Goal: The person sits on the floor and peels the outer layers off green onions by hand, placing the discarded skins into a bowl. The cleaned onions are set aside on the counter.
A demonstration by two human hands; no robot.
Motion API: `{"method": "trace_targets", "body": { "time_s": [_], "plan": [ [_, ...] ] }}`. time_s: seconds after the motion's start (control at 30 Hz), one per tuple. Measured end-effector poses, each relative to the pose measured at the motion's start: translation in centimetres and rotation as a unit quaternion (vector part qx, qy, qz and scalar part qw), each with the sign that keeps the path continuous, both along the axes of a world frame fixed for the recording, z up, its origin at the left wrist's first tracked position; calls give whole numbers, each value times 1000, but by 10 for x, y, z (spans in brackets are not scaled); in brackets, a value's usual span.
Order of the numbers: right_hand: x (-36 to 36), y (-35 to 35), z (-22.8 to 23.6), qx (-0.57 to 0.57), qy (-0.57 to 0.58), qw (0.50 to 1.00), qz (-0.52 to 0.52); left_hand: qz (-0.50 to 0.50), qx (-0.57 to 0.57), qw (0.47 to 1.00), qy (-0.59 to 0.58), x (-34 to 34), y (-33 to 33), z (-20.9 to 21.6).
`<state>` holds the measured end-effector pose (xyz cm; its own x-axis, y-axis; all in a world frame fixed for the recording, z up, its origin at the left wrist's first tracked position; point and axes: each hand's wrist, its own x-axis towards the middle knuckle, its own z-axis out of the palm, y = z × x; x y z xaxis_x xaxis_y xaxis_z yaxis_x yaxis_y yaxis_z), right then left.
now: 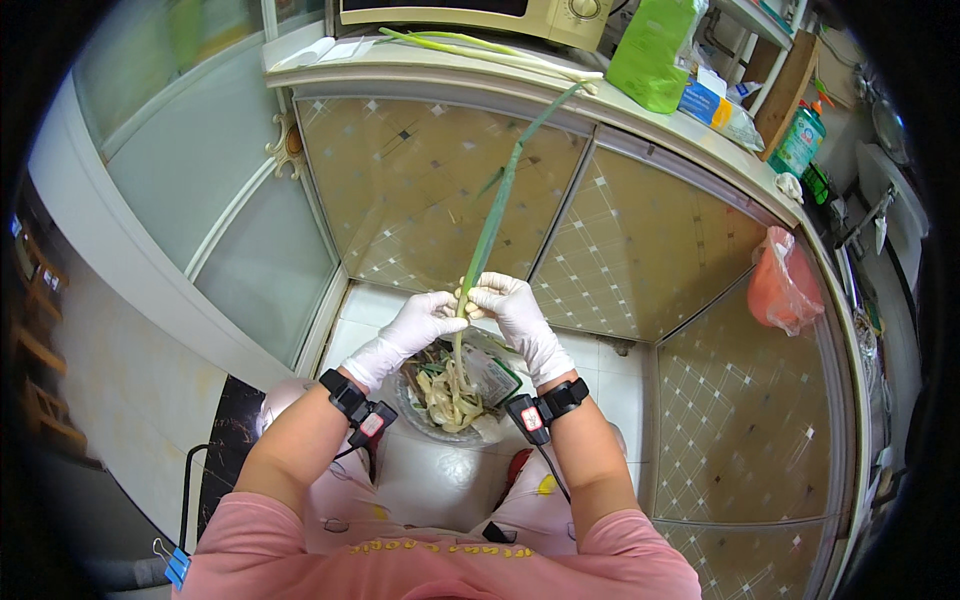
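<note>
A long scallion [492, 222] stands upright between my gloved hands, its green leaves reaching up toward the counter and its pale stem pointing down. My left hand [418, 325] pinches the stem from the left side. On the other side, my right hand [505, 310] has its fingers closed around the stalk, slightly higher. Right below them on the floor sits a clear round bin [412, 408] holding peeled scallion skins [447, 397] and plastic packaging [492, 376]. The scallion's lower end hangs over these scraps.
More scallions [490, 55] lie on the counter [420, 70] ahead, before a microwave [480, 20]. A green bag [652, 55] and a blue box [703, 100] stand to their right. A red plastic bag [786, 282] hangs by the cabinet doors [640, 235]. A glass sliding door [230, 220] is at left.
</note>
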<state>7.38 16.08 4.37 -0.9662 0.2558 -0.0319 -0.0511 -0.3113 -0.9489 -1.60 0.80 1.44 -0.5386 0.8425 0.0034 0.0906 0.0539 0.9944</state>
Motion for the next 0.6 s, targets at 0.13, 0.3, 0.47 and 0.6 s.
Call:
{"method": "trace_targets", "body": {
  "time_s": [0.13, 0.3, 0.47, 0.6],
  "plan": [
    [3, 2, 1, -3, -17, 1000, -7, 3, -4, 1000, -10, 1, 1, 2],
    [7, -5, 1, 33, -62, 996, -50, 26, -32, 999, 33, 3, 1, 1],
    [15, -11, 11, 43, -95, 992, -75, 43, -54, 992, 103, 6, 1, -3],
    [18, -12, 16, 64, -124, 987, -86, 52, -75, 985, 148, 12, 4, -4]
  ]
}}
